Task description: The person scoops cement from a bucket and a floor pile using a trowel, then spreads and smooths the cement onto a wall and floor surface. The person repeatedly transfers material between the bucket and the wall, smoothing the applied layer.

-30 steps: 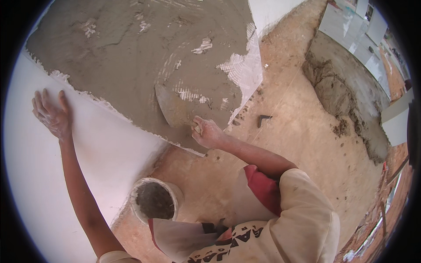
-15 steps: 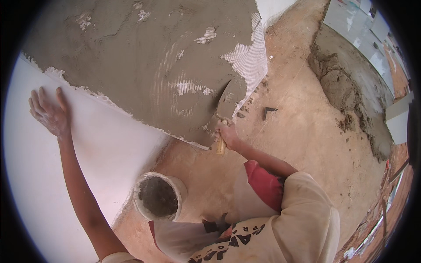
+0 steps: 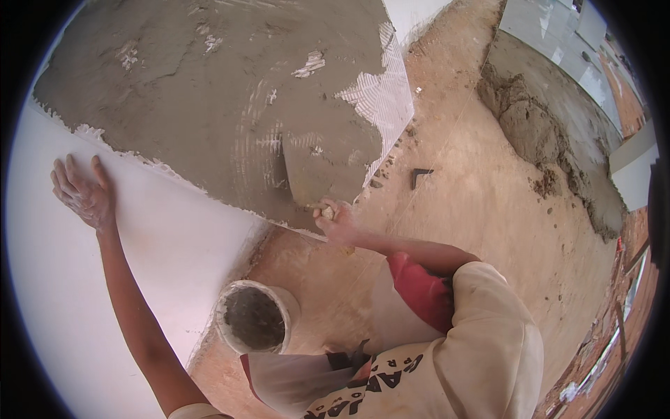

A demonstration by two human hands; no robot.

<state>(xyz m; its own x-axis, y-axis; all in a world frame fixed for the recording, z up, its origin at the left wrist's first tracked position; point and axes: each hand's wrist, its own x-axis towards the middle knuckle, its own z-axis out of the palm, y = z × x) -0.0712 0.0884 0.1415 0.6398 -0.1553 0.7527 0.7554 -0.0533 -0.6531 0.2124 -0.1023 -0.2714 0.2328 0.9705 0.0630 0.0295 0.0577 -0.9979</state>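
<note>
My right hand (image 3: 338, 222) is closed round the handle of a trowel (image 3: 301, 171), whose blade lies against wet grey mortar (image 3: 188, 105). The mortar coats most of a large white ribbed surface (image 3: 400, 98). Ribs show through at its right edge and in a few small patches. My left hand (image 3: 87, 195) rests flat on the smooth white surface (image 3: 160, 230) below the mortar's left edge, fingers spread and holding nothing. The trowel's handle is mostly hidden by my right hand.
A white bucket (image 3: 288, 302) with grey mortar inside stands near my legs. A mortar heap (image 3: 537, 129) lies on the brownish floor (image 3: 481, 230) to the right. Nearer is a small black L-shaped piece (image 3: 419, 176). A thin line crosses the floor.
My right hand has swept the trowel left across the mortar, and the ribbed bare patch there is now smaller. My left hand stays on the white surface. The view has shifted slightly.
</note>
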